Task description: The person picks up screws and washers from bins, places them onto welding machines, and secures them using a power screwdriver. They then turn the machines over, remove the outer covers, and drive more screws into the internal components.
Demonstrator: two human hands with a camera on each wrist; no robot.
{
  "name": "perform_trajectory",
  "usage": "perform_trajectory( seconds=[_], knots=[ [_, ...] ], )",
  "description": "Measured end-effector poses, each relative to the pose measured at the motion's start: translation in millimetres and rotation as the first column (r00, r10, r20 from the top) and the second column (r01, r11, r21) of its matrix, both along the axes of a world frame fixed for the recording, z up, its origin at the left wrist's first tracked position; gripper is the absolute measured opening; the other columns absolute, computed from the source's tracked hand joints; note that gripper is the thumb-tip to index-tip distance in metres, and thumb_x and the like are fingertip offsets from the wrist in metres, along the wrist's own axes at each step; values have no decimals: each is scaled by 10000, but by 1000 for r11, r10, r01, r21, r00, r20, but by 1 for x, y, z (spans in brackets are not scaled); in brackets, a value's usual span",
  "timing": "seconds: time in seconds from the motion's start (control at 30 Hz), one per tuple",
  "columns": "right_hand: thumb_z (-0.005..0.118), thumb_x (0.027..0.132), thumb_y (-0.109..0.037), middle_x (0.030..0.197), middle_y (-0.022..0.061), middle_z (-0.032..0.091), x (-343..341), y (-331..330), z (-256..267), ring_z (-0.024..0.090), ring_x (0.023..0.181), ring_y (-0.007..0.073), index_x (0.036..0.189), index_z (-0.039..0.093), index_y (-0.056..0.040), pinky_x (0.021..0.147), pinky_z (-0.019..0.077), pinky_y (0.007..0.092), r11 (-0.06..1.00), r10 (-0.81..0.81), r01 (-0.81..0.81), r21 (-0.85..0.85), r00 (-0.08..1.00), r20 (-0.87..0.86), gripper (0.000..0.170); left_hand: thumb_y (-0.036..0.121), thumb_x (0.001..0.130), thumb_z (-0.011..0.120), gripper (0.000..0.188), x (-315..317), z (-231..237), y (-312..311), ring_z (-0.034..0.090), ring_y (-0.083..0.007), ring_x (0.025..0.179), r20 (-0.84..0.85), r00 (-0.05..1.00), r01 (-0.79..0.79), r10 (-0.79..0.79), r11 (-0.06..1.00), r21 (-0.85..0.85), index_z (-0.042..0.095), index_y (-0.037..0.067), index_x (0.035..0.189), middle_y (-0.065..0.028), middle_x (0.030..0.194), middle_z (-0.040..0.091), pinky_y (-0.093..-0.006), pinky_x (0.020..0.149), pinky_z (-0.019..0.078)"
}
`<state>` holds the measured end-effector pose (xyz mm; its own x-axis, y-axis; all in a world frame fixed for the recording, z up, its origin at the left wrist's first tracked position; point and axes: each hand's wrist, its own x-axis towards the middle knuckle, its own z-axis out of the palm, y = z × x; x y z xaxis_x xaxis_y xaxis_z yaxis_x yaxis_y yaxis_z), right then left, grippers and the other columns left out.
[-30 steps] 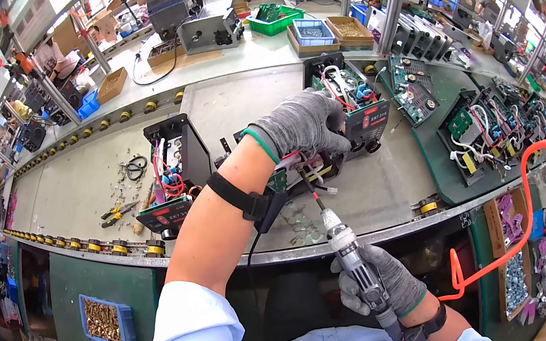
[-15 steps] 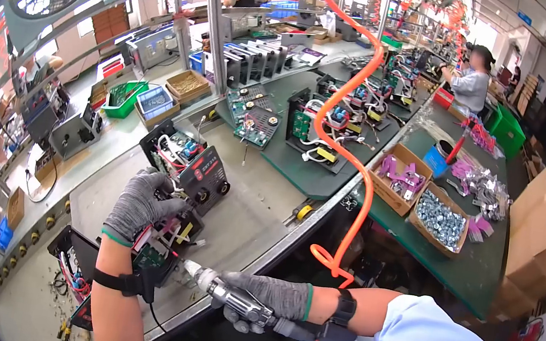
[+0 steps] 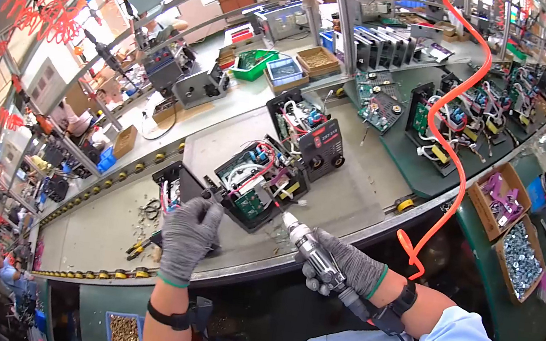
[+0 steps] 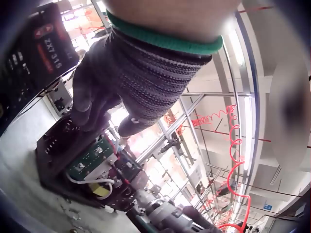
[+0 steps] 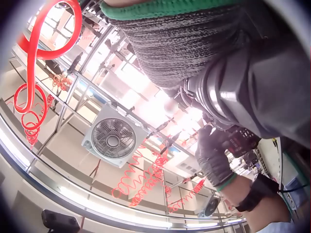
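My right gloved hand (image 3: 347, 261) grips a silver power screwdriver (image 3: 317, 252). Its bit points at the yellow-marked end of an opened machine (image 3: 260, 186) that has a green circuit board and white and red wires. My left gloved hand (image 3: 190, 236) is by that machine's rear, fingers loosely bent, thumb apart from them. In the left wrist view, the left fingers (image 4: 87, 109) overlap a black panel (image 4: 63, 138). Beyond stands a second machine with a black front panel (image 3: 323, 148). A third, its black panel (image 3: 181, 185) showing, is partly hidden behind my left hand.
An orange air hose (image 3: 459, 158) hangs at the right. Pliers (image 3: 138, 248) lie at the left of the bench. Boxes of purple parts (image 3: 489, 218) and metal nuts (image 3: 520, 257) stand at the right. More opened machines (image 3: 443, 128) line the green board. Roller track edges (image 3: 98, 273) border the work surface.
My left hand has left the space between the two machines and moved back to the left, uncovering the middle machine. The right hand keeps its hold on the power screwdriver. The head view swung right, then back.
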<state>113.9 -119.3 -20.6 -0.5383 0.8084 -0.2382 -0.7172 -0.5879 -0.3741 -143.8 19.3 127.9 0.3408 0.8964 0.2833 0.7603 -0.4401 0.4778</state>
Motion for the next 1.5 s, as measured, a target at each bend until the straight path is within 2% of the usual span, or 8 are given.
perform_trajectory(
  seconds=[0.33, 0.43, 0.63, 0.8, 0.97, 1.1, 1.27, 1.5],
  knots=[
    [536, 981, -704, 831, 101, 726, 21, -33, -9, 743, 698, 244, 1120, 640, -66, 516, 624, 320, 994, -67, 57, 95, 992, 105, 661, 298, 916, 688, 317, 33, -41, 36, 734, -393, 763, -101, 983, -173, 155, 965, -200, 683, -16, 872, -205, 757, 725, -475, 753, 583],
    [597, 954, -689, 894, 145, 747, 32, -48, -35, 765, 774, 299, 1193, 642, -39, 561, 649, 360, 998, -12, 10, 56, 999, 47, 694, 319, 896, 664, 340, 19, -58, 90, 687, -460, 880, -309, 935, -104, 173, 968, 227, 675, -17, 846, -279, 861, 709, -529, 858, 547],
    [532, 1004, -661, 874, 142, 732, 36, -63, -19, 754, 739, 268, 1219, 612, -40, 565, 644, 339, 1000, -9, 4, 23, 979, 205, 662, 277, 885, 604, 331, 38, -35, 193, 673, -457, 1040, -429, 876, -179, 220, 975, 134, 694, -23, 990, -331, 1043, 699, -496, 948, 537],
    [577, 996, -632, 820, 135, 720, 35, -65, -16, 751, 687, 258, 1182, 610, -56, 517, 630, 322, 999, 0, 13, -53, 971, 241, 606, 94, 912, 662, 707, 13, -55, 267, 627, -342, 1267, 214, 973, 87, -91, 996, 25, 377, -17, 1549, -280, 1385, 627, -394, 1074, 475],
    [625, 974, -611, 858, 134, 717, 39, -76, -17, 745, 716, 257, 1246, 611, -33, 553, 622, 308, 998, -26, 38, -42, 967, 255, 639, 98, 994, 556, 415, -49, 3, 101, 649, -307, 1232, 271, 954, -236, 128, 878, 417, 573, -37, 1386, -212, 1348, 663, -384, 1089, 475],
    [727, 905, -590, 872, 118, 712, 35, -72, -3, 741, 732, 244, 1225, 614, -14, 578, 620, 303, 999, -31, 41, -27, 957, 288, 669, 64, 1012, 519, 348, -170, -121, 50, 684, -227, 1001, 471, 782, -533, 409, 829, 166, 617, -25, 1335, -144, 1112, 722, -360, 923, 534],
    [785, 872, -471, 864, 108, 687, 13, -49, 15, 723, 743, 206, 1272, 557, -12, 592, 604, 292, 996, 34, -70, 62, 890, 455, 650, 85, 1021, 545, 301, -173, -201, 38, 656, -184, 821, 457, 767, -497, 452, 867, -23, 664, -17, 1279, -128, 990, 734, -343, 792, 534],
    [790, 838, -347, 891, 100, 673, -27, -16, 27, 708, 773, 197, 1277, 549, -15, 617, 597, 301, 990, -51, -6, 143, 920, 389, 601, 169, 1012, 597, 258, -123, -117, -11, 704, -316, 736, 51, 999, -8, 6, 999, 36, 709, 39, 1205, -204, 845, 713, -408, 722, 555]
  ],
)
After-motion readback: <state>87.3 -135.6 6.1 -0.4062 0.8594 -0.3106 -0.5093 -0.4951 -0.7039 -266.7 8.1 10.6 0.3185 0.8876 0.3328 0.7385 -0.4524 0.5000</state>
